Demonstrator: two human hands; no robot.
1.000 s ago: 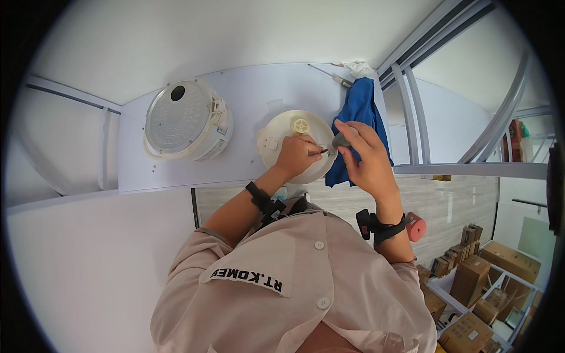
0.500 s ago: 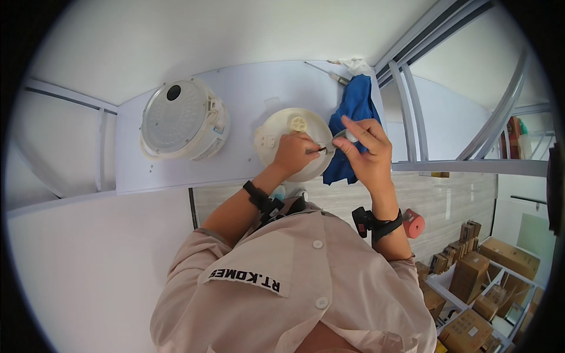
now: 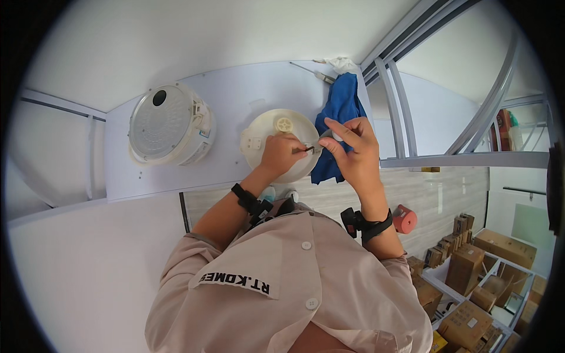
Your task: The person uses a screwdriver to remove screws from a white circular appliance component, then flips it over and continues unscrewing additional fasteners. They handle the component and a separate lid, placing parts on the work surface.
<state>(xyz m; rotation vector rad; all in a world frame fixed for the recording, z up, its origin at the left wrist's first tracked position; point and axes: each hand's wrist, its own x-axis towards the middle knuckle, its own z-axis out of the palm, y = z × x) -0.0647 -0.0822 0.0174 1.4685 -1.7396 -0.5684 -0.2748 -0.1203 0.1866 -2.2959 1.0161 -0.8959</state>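
Observation:
Over a round cream cover (image 3: pixel 255 156), my left hand (image 3: pixel 279 155) is closed, pinching a thin dark stick-like piece (image 3: pixel 307 149) near the cover's right edge. A cream spoked round part (image 3: pixel 284 125) sits in the cover just beyond these fingers. My right hand (image 3: pixel 356 152) is raised at the cover's right side, thumb and fingers closed around a small grey and white object (image 3: pixel 327 140). Its kind cannot be made out. The two held things almost meet; whether they touch is unclear. A blue cloth (image 3: pixel 341 100) lies behind and under the right hand.
A white rice cooker (image 3: pixel 170 125) stands at the left of the white table (image 3: pixel 232 88). A screwdriver (image 3: pixel 321 75) and crumpled white tissue (image 3: pixel 342 65) lie at the far right. Metal frame bars (image 3: pixel 465 160) rise at the right. Cardboard boxes (image 3: pixel 465 267) and a red roll (image 3: pixel 404 219) are below.
The whole view has shifted slightly, so everything appears further left. Both hands keep their grips over the cover, with hardly any movement relative to it.

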